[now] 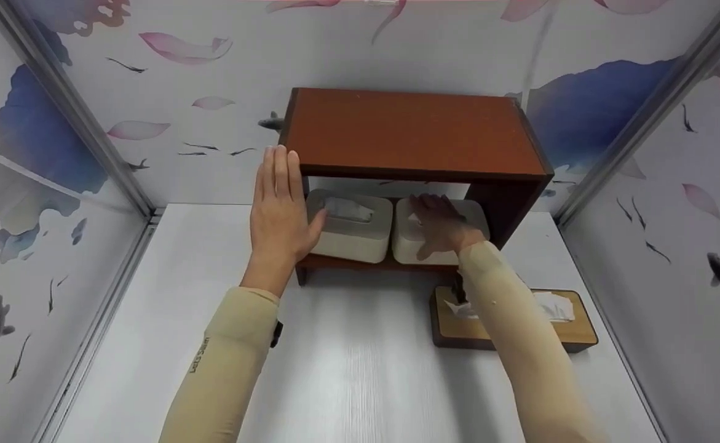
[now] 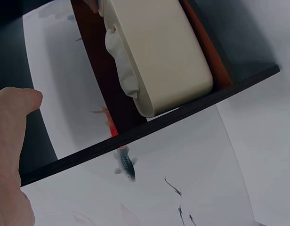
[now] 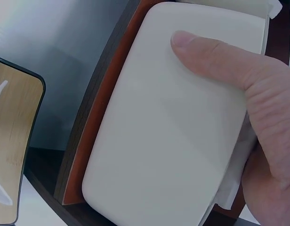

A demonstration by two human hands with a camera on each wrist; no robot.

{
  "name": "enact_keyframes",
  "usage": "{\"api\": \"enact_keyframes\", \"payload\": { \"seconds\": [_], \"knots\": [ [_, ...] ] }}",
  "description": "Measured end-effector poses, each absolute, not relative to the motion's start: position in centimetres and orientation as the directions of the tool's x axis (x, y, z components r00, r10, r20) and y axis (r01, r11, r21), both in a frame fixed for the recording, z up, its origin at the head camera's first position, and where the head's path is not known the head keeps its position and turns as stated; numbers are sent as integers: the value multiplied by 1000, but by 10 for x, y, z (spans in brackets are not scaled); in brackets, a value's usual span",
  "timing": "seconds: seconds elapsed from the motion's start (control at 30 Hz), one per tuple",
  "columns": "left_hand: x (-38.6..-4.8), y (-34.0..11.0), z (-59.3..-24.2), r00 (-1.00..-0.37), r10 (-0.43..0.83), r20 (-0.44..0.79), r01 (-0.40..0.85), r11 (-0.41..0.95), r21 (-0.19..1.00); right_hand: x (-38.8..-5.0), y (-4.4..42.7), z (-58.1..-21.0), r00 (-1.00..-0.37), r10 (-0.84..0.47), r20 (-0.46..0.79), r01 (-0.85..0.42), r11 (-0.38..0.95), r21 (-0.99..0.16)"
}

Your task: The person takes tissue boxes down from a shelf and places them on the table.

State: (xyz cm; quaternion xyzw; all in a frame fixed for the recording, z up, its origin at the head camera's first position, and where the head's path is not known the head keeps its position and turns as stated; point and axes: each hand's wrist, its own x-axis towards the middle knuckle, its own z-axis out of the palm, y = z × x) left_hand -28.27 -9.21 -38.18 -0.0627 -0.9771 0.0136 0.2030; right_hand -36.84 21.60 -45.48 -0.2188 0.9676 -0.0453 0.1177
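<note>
Two pale tissue boxes stand side by side on the lower board of a reddish-brown wooden shelf. My right hand holds the right tissue box; its thumb lies on the front face and its fingers reach across the top, their tips partly hidden. Beside it, the left tissue box has a tissue showing in its slot. My left hand, fingers straight and together, is flat at the shelf's left side; whether the palm touches the panel I cannot tell. In the left wrist view its thumb stands apart from the boxes.
A wood-topped tissue box with a dark rim lies on the white table in front of the shelf's right side, partly covered by my right forearm. Patterned panels with fish and petals enclose the table at the back and both sides.
</note>
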Motion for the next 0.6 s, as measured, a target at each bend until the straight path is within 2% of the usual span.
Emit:
{"api": "enact_keyframes", "payload": {
  "seconds": [0.17, 0.6],
  "knots": [
    [-283, -91, -382, -910, 129, 394, 122, 992, -42, -368, 218, -457, -883, -442, -157, -431, 897, -96],
    [-282, -93, -381, -916, 126, 382, 126, 992, -26, -352, 212, -442, -893, -421, -160, -427, 904, 2]
  ]
}}
